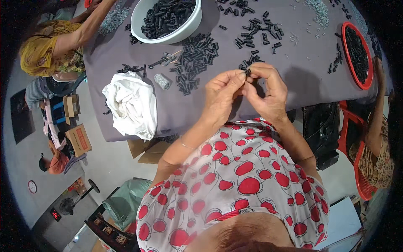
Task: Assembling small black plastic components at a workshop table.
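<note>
Both hands [245, 90] pinched on small black part [248, 72]

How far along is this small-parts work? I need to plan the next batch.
Apparently done: the white basin and red tray hold heaps of black parts. In hand: the left hand and right hand pinch one small black piece together. Left: loose black pieces lie scattered on the grey table.

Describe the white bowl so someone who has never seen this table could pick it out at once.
Start at the grey-covered table and look to its far edge, left of centre. There stands a round white bowl, heaped with small black tubular pieces. It is the only white vessel; the other container, at the right edge, is a flat red tray.
</note>
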